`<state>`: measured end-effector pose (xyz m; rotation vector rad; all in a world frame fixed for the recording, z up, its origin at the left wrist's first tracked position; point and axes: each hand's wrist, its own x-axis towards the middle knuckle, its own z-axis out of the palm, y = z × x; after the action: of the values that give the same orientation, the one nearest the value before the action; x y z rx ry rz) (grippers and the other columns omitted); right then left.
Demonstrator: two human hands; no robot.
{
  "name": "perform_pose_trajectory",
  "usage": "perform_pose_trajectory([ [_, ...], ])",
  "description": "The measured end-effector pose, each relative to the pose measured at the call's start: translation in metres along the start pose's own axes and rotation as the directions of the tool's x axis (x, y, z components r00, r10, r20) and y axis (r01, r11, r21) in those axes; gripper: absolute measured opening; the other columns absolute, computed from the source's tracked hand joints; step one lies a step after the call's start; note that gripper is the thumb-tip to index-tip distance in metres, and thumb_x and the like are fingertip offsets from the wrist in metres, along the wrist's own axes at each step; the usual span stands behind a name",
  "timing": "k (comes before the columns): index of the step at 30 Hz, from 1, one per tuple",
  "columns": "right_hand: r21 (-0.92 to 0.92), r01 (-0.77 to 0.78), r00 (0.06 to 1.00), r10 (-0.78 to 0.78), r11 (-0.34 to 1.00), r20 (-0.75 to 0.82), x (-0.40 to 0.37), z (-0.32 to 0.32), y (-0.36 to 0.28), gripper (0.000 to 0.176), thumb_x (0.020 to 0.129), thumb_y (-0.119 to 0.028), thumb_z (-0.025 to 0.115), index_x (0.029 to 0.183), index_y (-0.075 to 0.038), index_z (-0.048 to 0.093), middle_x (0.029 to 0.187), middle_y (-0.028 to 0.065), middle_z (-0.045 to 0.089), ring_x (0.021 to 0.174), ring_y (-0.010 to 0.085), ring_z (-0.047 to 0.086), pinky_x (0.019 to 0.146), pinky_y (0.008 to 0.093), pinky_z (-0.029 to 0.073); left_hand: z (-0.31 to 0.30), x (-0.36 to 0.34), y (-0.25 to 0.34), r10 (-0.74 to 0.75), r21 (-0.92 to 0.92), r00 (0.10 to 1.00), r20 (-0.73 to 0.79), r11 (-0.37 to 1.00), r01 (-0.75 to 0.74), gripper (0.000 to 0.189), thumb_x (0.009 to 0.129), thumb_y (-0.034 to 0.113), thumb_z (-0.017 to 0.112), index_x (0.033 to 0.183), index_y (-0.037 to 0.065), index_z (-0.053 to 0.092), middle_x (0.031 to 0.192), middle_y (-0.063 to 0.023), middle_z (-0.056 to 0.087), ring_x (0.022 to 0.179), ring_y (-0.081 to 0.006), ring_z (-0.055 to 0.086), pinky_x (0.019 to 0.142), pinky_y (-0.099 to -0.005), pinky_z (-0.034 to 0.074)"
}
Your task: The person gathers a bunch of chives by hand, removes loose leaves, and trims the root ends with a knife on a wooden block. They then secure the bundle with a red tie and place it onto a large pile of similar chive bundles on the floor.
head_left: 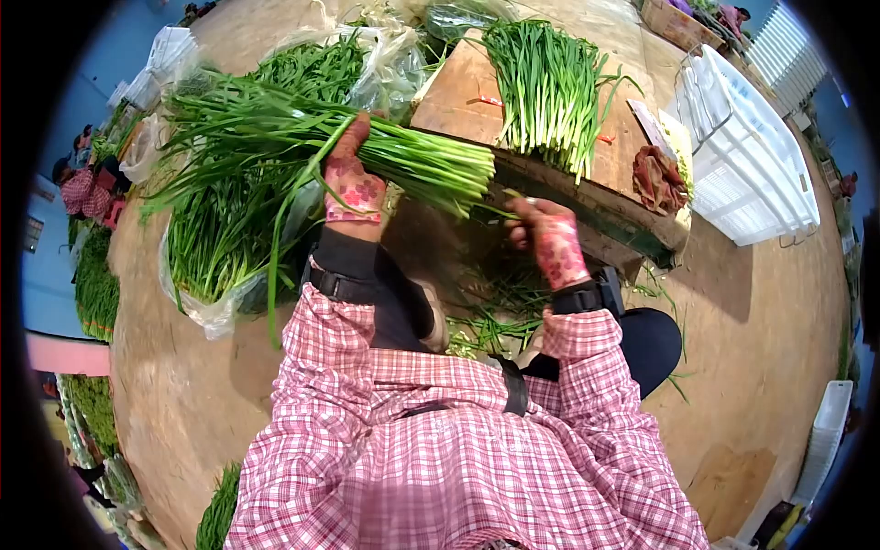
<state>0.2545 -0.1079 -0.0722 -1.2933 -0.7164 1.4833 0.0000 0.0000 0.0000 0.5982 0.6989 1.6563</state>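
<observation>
My left hand (pixel 354 176) is wrapped round a large bunch of green stalks (pixel 412 163), its leaves spreading left and its pale cut ends pointing right. Just right of those ends, my right hand (pixel 543 229) pinches a thin stalk (pixel 495 210). Both hands have pink patterned coverings. Ahead, a wooden block (pixel 458 82) bears a row of stalks (pixel 547 96), with red ties and a crumpled dark red cloth (pixel 658 181) on its right part.
Open plastic bags of greens (pixel 206 252) lie at the left. White crates (pixel 747 156) stand right of the block. Loose trimmings (pixel 500 321) litter the floor between my legs. A person (pixel 84 191) in a checked top sits at far left.
</observation>
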Motion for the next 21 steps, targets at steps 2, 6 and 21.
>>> perform_pose_trajectory([
  [2, 0.258, -0.072, 0.997, 0.07, 0.964, 0.017, 0.002, -0.031, 0.021, 0.031, 0.094, -0.024, 0.065, 0.113, -0.001, 0.061, 0.09, 0.0067, 0.065, 0.068, 0.0113, 0.058, 0.058, 0.0254, 0.047, -0.013, 0.004, 0.003, -0.097, -0.087, 0.995, 0.012, 0.991, 0.098, 0.025, 0.091, 0.011, 0.063, 0.112, -0.002, 0.063, 0.104, -0.0133, 0.068, 0.094, -0.0261, 0.065, 0.089, -0.0414, 0.054],
  [6, 0.328, 0.076, 0.988, -0.114, 0.942, 0.1, -0.014, 0.038, -0.013, 0.031, 0.091, -0.027, 0.067, 0.112, -0.005, 0.062, 0.097, -0.0008, 0.064, 0.087, 0.0109, 0.058, 0.08, 0.0289, 0.047, 0.021, -0.013, -0.001, -0.086, -0.089, 0.996, 0.005, 0.992, 0.087, 0.022, 0.09, 0.011, 0.064, 0.108, -0.002, 0.065, 0.103, -0.012, 0.068, 0.094, -0.0241, 0.065, 0.089, -0.0381, 0.052],
  [21, 0.433, -0.024, 0.993, -0.029, 0.901, 0.114, 0.014, 0.046, -0.011, 0.024, 0.092, -0.011, 0.063, 0.113, 0.001, 0.06, 0.103, 0.0079, 0.065, 0.096, 0.0214, 0.062, 0.091, 0.0404, 0.05, 0.027, -0.035, -0.028, -0.067, -0.084, 0.997, 0.022, 0.994, 0.069, 0.026, 0.092, 0.009, 0.062, 0.117, 0.001, 0.06, 0.111, -0.011, 0.065, 0.1, -0.0214, 0.063, 0.091, -0.0364, 0.051],
])
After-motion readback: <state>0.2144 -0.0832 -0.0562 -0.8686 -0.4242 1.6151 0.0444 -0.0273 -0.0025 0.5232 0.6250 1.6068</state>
